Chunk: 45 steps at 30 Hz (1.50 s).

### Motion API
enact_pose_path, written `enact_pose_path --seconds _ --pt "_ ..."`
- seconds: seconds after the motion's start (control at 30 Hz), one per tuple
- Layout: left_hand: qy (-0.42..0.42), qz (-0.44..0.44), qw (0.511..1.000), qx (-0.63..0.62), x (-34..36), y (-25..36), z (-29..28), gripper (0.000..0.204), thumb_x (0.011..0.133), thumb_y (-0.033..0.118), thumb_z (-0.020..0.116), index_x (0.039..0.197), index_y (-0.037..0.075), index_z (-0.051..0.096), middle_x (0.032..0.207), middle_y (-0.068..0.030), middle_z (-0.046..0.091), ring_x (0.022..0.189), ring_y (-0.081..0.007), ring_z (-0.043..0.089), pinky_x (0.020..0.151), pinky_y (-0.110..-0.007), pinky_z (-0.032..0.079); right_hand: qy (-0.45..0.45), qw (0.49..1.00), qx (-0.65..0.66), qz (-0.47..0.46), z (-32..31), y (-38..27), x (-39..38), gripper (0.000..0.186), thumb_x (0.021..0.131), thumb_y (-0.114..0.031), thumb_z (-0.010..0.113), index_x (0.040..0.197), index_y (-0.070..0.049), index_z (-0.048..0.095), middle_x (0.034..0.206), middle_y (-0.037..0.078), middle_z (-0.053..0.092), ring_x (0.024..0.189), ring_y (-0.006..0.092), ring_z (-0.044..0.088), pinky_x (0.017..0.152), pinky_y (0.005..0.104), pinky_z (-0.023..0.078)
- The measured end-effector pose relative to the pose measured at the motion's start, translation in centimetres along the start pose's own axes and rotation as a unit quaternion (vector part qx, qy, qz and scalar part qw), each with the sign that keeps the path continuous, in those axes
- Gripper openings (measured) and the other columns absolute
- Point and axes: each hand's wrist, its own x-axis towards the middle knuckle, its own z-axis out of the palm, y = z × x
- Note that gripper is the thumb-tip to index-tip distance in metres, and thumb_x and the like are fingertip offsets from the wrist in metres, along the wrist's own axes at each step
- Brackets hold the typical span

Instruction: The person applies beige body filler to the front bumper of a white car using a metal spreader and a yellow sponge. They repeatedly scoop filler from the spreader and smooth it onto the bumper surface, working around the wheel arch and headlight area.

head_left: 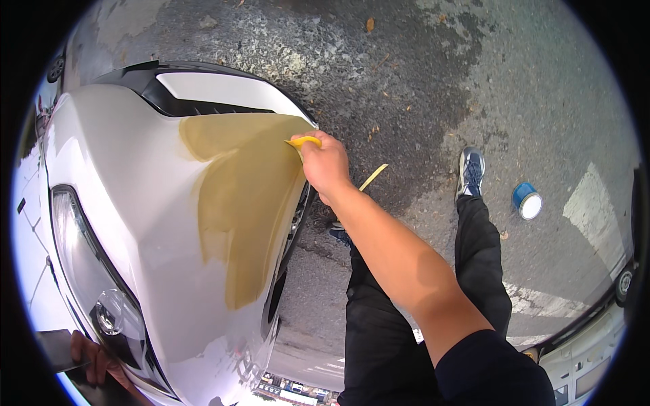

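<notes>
Nearest the camera, a dark sleeve [497, 372] leads to the right hand [326, 162], which pinches a yellow spreader [308, 141] between thumb and fingers. The spreader's front edge meets the tan coat [247, 196] on the white bumper [159, 196], close to its right-hand margin. It looks light, thin and springy, likely to bow under pressure, and is probably best gripped along its back edge, clear of any smeared, slippery filler. The coat itself seems soft enough to mark. At lower left, the left hand [95, 357] curls its fingers over the edge of a dark flat board [55, 350]; that looks stiff and is better held by its rim. Beyond the board lies the headlamp [95, 257]. Lower down, a shoe [472, 172] stands on the asphalt [406, 88], with a blue, white-topped can [527, 201] near it.
</notes>
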Motion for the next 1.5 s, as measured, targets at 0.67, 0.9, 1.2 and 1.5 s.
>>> enact_pose_path --seconds 0.67,0.9,1.2,1.5 --pt "0.035 -0.024 0.993 0.108 -0.2 1.0 0.5 0.015 0.107 0.011 0.037 0.097 0.001 0.04 0.096 -0.0117 0.046 0.06 -0.0149 0.049 0.052 -0.027 0.039 0.025 0.984 0.012 -0.176 2.1 1.4 -12.5 0.023 0.088 -0.001 0.052 0.101 -0.005 0.071 0.099 0.009 0.059 0.09 0.0215 0.059 0.081 0.0317 0.05" --pt "-0.025 -0.036 0.984 0.171 0.6 2.0 0.4 0.014 0.108 0.01 0.037 0.099 0.0 0.042 0.096 -0.0119 0.047 0.058 -0.0127 0.049 0.049 -0.025 0.04 0.019 0.971 0.038 -0.234 3.3 2.5 -16.9 0.023 0.086 0.004 0.052 0.1 -0.004 0.069 0.097 0.008 0.061 0.09 0.0211 0.056 0.081 0.0317 0.05" --pt "0.072 0.008 0.985 0.159 -0.4 -0.4 2.6 0.013 0.108 0.009 0.04 0.098 0.001 0.042 0.096 -0.012 0.048 0.061 -0.0155 0.051 0.054 -0.025 0.044 -0.027 0.964 0.053 -0.258 4.3 4.3 -21.2 0.031 0.083 0.01 0.052 0.106 -0.006 0.066 0.104 0.009 0.055 0.097 0.024 0.051 0.086 0.0324 0.046" --pt "-0.024 -0.09 0.981 0.169 0.2 1.6 0.6 0.014 0.107 0.009 0.041 0.094 0.003 0.039 0.094 -0.0096 0.047 0.06 -0.015 0.049 0.055 -0.027 0.043 -0.044 0.957 0.067 -0.278 5.1 6.3 -24.3 0.032 0.083 0.011 0.056 0.107 -0.006 0.066 0.106 0.01 0.054 0.099 0.0252 0.052 0.087 0.0326 0.045"
